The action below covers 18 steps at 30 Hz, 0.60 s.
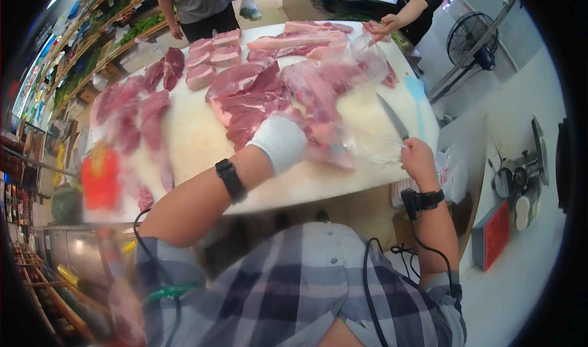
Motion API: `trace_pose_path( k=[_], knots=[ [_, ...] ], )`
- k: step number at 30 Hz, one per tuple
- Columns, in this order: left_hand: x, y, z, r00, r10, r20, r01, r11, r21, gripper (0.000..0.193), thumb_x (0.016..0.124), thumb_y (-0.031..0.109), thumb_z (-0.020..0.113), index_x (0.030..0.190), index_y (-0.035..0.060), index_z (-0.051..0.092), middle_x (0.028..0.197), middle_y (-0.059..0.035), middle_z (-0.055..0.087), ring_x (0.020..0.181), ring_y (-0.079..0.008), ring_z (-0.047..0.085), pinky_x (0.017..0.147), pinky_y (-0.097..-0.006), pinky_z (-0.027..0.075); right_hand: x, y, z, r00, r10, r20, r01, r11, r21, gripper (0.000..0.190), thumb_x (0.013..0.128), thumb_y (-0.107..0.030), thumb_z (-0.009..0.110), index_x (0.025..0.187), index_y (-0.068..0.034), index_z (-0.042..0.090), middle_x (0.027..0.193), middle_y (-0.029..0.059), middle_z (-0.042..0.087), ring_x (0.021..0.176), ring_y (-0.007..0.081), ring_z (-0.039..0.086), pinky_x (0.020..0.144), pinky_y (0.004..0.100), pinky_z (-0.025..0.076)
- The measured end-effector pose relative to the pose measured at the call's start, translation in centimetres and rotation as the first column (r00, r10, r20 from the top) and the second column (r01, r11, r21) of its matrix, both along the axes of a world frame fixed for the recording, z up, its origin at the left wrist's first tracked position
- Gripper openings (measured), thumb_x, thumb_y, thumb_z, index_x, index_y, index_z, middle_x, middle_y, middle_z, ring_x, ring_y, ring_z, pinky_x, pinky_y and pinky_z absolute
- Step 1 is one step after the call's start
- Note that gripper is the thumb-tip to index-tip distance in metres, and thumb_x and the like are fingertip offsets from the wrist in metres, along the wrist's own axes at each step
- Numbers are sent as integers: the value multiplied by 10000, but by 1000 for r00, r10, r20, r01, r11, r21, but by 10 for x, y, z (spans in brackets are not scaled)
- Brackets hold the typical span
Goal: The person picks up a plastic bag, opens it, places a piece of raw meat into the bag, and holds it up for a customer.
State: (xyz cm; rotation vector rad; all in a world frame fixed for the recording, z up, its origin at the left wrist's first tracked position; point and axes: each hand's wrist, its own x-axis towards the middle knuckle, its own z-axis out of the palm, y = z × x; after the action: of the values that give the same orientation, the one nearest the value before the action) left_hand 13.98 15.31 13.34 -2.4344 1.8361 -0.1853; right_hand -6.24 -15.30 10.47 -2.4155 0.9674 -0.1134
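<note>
My left hand (279, 141), in a white knit glove, is over the near end of the raw pork cuts (250, 99). Its fingers are hidden, so its grip cannot be made out. My right hand (419, 161) is bare and pinches the edge of a clear plastic bag (374, 149). That bag stretches left across the white cutting table (275, 188), over a pale-edged piece of pork (326, 140). A knife (392, 116) points away from me, its dark handle end just beyond my right fingers; whether they touch it is unclear.
Pork belly blocks (213, 55) and long strips (298, 41) lie at the far side, more pork (154, 117) at left. A person's hand (388, 27) reaches in at far right beside another clear bag (370, 58). A blurred red object (100, 177) hangs at left. A fan (473, 39) stands right.
</note>
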Motion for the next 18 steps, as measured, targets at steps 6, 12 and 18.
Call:
trace_pose_path(
  k=[6,12,18],
  knots=[
    [-16,-1,77,950,-44,-309,68,995,68,236,857,274,643,798,72,750,758,-124,718,714,-328,719,608,-469,553,37,45,30,888,60,457,-357,715,600,273,1026,-160,508,1045,35,699,944,116,745,934,210,710,826,354,542],
    [-38,-25,125,903,-294,-314,193,929,-314,557,911,565,554,747,62,728,643,-182,653,618,-380,673,581,-473,529,52,111,22,679,-102,727,-700,209,683,487,1043,-271,474,1413,45,507,1405,166,599,1286,293,591,1060,457,500],
    [-20,-6,120,849,-187,-495,32,952,-305,573,925,578,544,787,55,732,683,-177,665,649,-373,675,618,-457,532,58,145,65,705,95,703,-709,76,701,419,907,-104,566,1314,-6,578,1008,140,666,851,284,670,847,510,556]
  ],
)
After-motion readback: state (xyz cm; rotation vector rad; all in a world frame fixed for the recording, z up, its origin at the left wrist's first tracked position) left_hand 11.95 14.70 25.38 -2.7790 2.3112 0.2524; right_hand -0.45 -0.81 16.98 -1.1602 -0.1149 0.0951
